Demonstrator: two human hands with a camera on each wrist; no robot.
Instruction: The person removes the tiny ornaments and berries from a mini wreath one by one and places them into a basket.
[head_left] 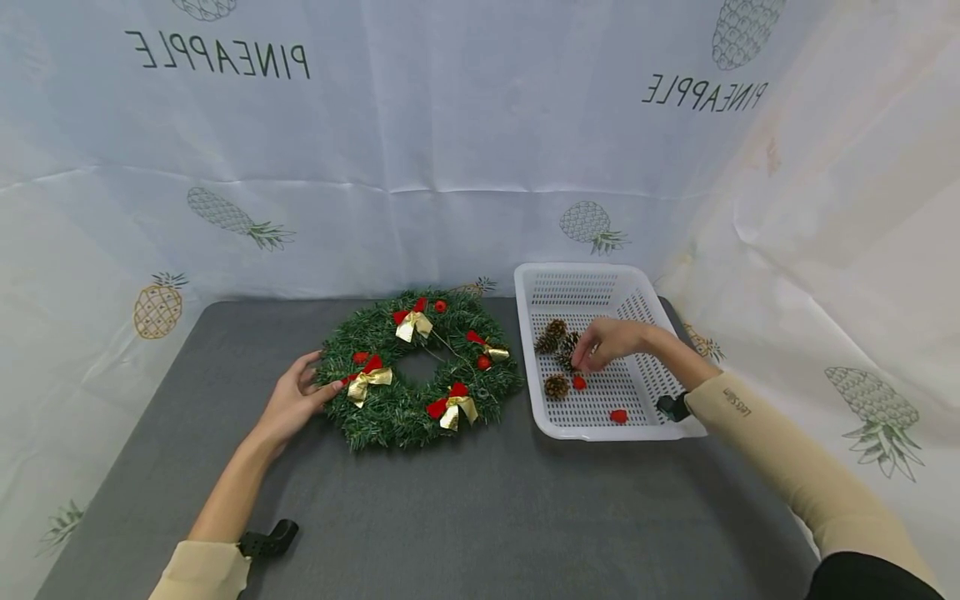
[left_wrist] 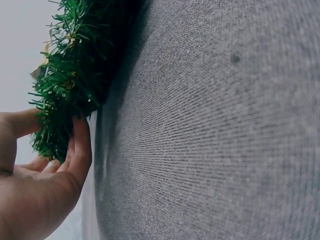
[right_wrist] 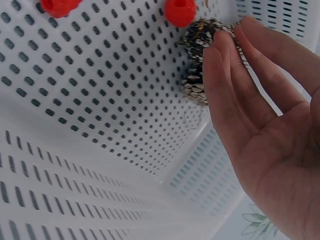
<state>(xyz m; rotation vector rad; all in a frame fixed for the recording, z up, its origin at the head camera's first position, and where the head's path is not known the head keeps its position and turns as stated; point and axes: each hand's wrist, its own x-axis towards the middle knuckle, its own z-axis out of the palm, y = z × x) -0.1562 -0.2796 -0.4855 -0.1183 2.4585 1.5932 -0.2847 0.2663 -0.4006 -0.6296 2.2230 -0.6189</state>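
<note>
A green wreath point(head_left: 390, 427) with red-and-gold bows and red balls lies flat on the table. My left hand point(head_left: 295, 398) grips its left edge, the thumb on one side and the fingers on the other, as the left wrist view shows the wreath edge point(left_wrist: 62, 85) between them. Inside a white basket point(head_left: 528, 367), my right hand point(head_left: 611, 342) reaches down over the pine cones point(head_left: 551, 336), its fingers lightly bent and its fingertips beside one cone point(right_wrist: 196, 45). Those fingers partly hide the cones; firm contact cannot be made out.
Another pine cone point(head_left: 556, 387) and two small red pieces point(head_left: 618, 416) lie on the basket floor. The grey table point(head_left: 450, 517) extends in front of the wreath and basket. A pale curtain printed with pineapples point(head_left: 450, 125) hangs behind and at both sides.
</note>
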